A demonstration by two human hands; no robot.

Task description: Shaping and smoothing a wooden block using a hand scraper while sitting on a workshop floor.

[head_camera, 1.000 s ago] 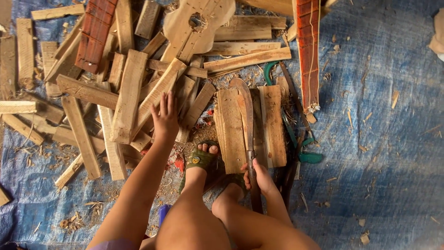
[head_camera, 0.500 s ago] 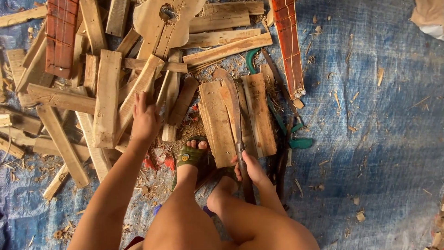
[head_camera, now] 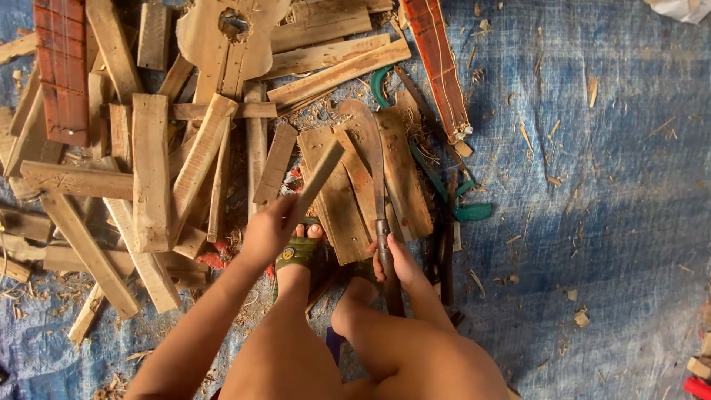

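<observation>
My left hand (head_camera: 268, 230) grips the near end of a narrow wooden strip (head_camera: 320, 178), which is lifted and points up and right over a flat wooden board (head_camera: 335, 196). My right hand (head_camera: 396, 259) is closed on the dark handle of a long curved machete (head_camera: 374, 159); its blade lies on the board, tip pointing away from me. My bare knees and a foot in a green sandal (head_camera: 298, 252) sit just below the board.
A heap of rough wooden slats (head_camera: 152, 170) covers the left. A small guitar-shaped wooden body (head_camera: 229, 33) lies at the top, and red fretted necks at top left (head_camera: 59, 67) and top right (head_camera: 441, 67). Blue tarp (head_camera: 607, 207) strewn with chips spreads to the right.
My left hand left the slat pile and moved right toward the board, now holding a narrow strip lifted over it. My right hand stayed on the machete handle.
</observation>
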